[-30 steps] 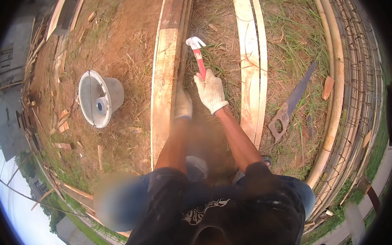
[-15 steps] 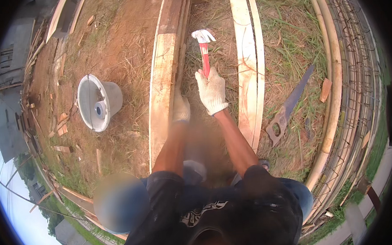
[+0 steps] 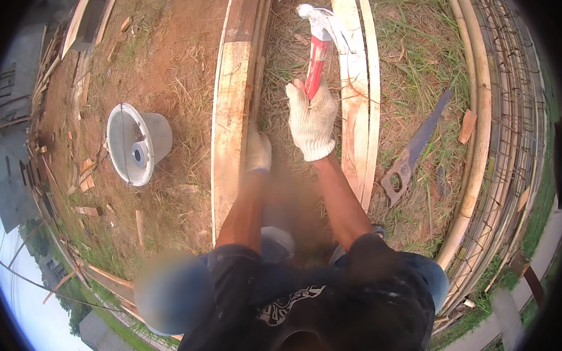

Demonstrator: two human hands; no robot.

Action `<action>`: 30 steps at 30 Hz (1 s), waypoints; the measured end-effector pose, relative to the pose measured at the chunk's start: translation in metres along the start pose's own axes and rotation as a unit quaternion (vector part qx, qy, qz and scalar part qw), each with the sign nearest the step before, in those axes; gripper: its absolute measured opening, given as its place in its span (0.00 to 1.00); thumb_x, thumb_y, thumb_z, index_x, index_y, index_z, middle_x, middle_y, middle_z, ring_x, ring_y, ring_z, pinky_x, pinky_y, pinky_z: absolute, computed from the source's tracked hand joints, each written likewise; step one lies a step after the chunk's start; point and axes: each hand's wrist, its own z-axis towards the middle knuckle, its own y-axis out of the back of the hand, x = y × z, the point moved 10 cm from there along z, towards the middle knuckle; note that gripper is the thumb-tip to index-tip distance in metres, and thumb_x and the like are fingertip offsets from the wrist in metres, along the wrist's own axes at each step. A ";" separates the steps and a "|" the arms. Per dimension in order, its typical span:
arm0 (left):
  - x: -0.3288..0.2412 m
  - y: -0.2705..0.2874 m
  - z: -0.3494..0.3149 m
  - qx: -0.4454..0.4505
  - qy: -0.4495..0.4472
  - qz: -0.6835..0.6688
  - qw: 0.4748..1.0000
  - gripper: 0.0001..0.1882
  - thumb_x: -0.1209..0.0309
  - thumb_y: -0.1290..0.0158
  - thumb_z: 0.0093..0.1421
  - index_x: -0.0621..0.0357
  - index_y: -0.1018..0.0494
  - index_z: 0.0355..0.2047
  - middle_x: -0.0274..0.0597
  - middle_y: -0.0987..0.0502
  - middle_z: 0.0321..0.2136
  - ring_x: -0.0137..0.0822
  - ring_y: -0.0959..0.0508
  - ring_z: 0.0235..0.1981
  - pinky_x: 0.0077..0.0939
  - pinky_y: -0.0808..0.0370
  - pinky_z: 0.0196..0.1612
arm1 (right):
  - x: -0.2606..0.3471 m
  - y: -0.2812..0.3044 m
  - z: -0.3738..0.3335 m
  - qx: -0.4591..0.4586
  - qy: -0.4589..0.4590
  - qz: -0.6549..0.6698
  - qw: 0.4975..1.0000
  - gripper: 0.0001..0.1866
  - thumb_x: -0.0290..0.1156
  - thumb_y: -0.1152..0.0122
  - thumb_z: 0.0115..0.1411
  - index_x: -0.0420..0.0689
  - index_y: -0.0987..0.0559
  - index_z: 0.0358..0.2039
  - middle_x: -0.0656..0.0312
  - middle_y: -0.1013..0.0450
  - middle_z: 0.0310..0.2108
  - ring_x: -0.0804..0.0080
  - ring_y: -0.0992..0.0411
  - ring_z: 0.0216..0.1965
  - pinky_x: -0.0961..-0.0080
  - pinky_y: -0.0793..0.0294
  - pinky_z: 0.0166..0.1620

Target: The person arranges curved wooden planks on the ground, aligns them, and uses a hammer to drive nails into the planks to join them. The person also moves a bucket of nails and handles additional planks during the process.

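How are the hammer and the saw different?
The hammer is gripped in the gloved right hand, while the saw lies on the grassy ground. The hammer has a red handle, but the saw's handle is brownish with a hole in it. The hammer ends in a whitish head with a claw; the saw has a long, flat, bluish-grey blade. Both are tools with handles.

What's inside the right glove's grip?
The right hand grips the hammer by its red handle; the head and upper handle show. The rest of the handle is covered by the glove.
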 end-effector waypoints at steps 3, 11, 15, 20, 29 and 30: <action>-0.009 -0.008 -0.006 0.003 -0.001 -0.003 1.000 0.36 0.83 0.57 0.66 0.62 0.42 0.77 0.64 0.34 0.71 0.54 0.34 0.73 0.42 0.40 0.76 | 0.013 0.035 -0.005 -0.115 0.022 0.154 0.981 0.12 0.39 0.39 0.74 0.43 0.24 0.40 0.63 0.25 0.23 0.71 0.24 0.23 0.71 0.23 0.27; -0.016 0.001 -0.006 0.002 -0.015 -0.063 0.998 0.37 0.83 0.58 0.67 0.62 0.44 0.78 0.64 0.34 0.72 0.53 0.32 0.72 0.38 0.40 0.76 | -0.048 -0.011 -0.009 0.078 -0.098 -0.151 0.981 0.15 0.39 0.36 0.72 0.38 0.22 0.43 0.47 0.19 0.27 0.47 0.16 0.34 0.57 0.20 0.36; 0.006 -0.008 -0.004 -0.018 -0.001 0.026 1.000 0.29 0.77 0.54 0.67 0.68 0.34 0.69 0.71 0.23 0.58 0.64 0.22 0.60 0.46 0.26 0.64 | 0.036 0.037 0.009 -0.061 -0.016 0.202 0.977 0.15 0.40 0.38 0.74 0.40 0.24 0.38 0.64 0.26 0.23 0.74 0.25 0.21 0.74 0.24 0.24; -0.032 -0.016 -0.001 0.068 -0.002 -0.213 0.975 0.37 0.84 0.57 0.65 0.66 0.44 0.76 0.63 0.37 0.73 0.53 0.37 0.76 0.40 0.43 0.78 | -0.084 -0.032 -0.038 0.077 -0.106 -0.157 0.979 0.17 0.42 0.37 0.72 0.38 0.23 0.40 0.44 0.21 0.28 0.45 0.18 0.33 0.54 0.20 0.38; -0.018 -0.007 0.003 0.007 -0.009 -0.009 1.000 0.36 0.84 0.55 0.64 0.71 0.42 0.74 0.67 0.35 0.71 0.57 0.35 0.74 0.42 0.42 0.77 | -0.038 0.009 -0.017 -0.041 -0.104 0.184 0.976 0.12 0.37 0.39 0.74 0.41 0.24 0.40 0.58 0.23 0.25 0.68 0.22 0.23 0.64 0.24 0.26; -0.031 -0.008 0.002 -0.002 -0.026 0.001 1.000 0.35 0.84 0.55 0.64 0.71 0.41 0.74 0.67 0.35 0.71 0.58 0.35 0.73 0.42 0.42 0.77 | -0.063 -0.008 -0.026 -0.020 -0.097 0.053 0.994 0.12 0.38 0.38 0.74 0.40 0.24 0.41 0.55 0.22 0.26 0.66 0.21 0.25 0.62 0.22 0.30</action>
